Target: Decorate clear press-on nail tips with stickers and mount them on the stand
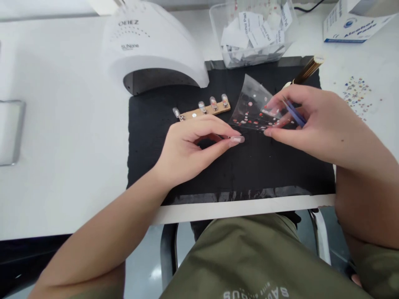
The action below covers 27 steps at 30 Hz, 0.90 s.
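Note:
Between the thumb and fingertips of my left hand [196, 145] is a clear false nail [237, 139], pinched over the black mat [199, 170]. My right hand [311, 120] grips a clear sticker sheet [249, 99] dotted with small red and white decals. Blue tweezers [295, 114] are also tucked among that hand's fingers. Just beyond my left hand lies a wooden display strip [221, 108]. Several clear decorated nails [213, 103] stand on the strip. A gold-coloured tube [308, 68] lies behind my right hand, which partly hides it.
A white nail lamp [156, 45] stands at the back left. Behind the mat, a clear plastic bin [243, 62] holds alcohol pad packets. An alcohol pads box [349, 29] sits back right. Tiny coloured gems [357, 95] are scattered on the right. A flat clear case [11, 133] lies far left.

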Tool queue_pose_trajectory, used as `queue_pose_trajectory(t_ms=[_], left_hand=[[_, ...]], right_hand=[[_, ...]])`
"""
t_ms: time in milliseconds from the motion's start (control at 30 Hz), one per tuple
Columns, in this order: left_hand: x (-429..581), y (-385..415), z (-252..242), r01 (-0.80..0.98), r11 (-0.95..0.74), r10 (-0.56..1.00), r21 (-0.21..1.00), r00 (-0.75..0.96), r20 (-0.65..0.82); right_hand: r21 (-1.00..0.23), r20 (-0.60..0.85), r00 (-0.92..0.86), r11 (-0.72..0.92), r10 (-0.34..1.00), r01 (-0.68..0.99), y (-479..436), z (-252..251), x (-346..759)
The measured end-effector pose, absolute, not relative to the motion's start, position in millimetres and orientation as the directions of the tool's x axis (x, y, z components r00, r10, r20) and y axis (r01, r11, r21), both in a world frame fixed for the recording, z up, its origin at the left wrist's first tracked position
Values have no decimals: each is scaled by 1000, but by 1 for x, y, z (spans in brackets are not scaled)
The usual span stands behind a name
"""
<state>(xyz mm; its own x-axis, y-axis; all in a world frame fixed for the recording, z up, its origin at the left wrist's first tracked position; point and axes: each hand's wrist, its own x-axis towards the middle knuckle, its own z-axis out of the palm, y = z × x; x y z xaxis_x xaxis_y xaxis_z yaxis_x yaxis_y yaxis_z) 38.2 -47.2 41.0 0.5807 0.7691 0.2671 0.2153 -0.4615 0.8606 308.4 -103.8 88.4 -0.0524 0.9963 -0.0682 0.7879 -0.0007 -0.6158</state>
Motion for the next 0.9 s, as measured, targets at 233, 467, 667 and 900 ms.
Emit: queue_pose_trajectory(t_ms=[233, 467, 667, 900], left_hand=[[38, -45, 36, 246, -432, 732, 868, 658, 177], [37, -43, 26, 234, -536, 630, 811, 750, 200], [40, -46, 22, 314, -527, 683, 790, 710, 174], [37, -44, 29, 491, -433, 748, 756, 664, -3]], right_hand=[[-658, -9, 2, -8, 1000, 753, -108, 89, 311], [-710, -23, 37, -42, 999, 703, -106, 89, 309], [-790, -33, 52, -58, 998, 611, -104, 85, 309], [-796, -8, 48, -35, 999, 604, -104, 85, 308]])
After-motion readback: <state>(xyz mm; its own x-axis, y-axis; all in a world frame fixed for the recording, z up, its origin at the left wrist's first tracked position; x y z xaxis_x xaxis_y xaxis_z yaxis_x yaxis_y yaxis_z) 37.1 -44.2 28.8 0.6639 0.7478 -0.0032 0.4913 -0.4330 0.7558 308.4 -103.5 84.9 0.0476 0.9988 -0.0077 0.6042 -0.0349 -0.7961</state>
